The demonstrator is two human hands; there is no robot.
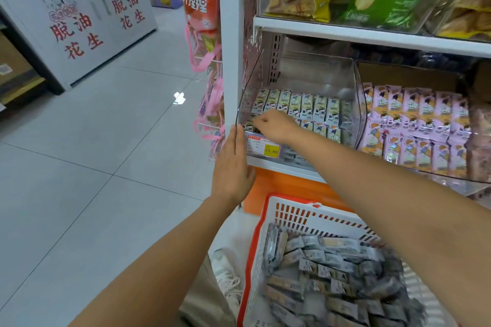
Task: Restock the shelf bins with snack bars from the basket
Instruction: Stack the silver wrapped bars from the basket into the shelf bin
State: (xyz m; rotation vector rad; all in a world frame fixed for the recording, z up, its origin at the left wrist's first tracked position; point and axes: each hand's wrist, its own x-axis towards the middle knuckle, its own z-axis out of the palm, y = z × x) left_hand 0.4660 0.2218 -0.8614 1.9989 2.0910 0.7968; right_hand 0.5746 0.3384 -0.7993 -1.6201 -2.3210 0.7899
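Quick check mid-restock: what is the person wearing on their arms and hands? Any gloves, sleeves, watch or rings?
Nothing worn shows. The left hand and right hand are ungloved, with no rings visible. The left forearm and right forearm are bare to the frame edge, so no sleeve or cuff comes into view. Neither wrist carries a watch, band or bracelet.

Head camera faces forward-down, seemingly close to shelf bin [318, 71] and basket [292, 214].
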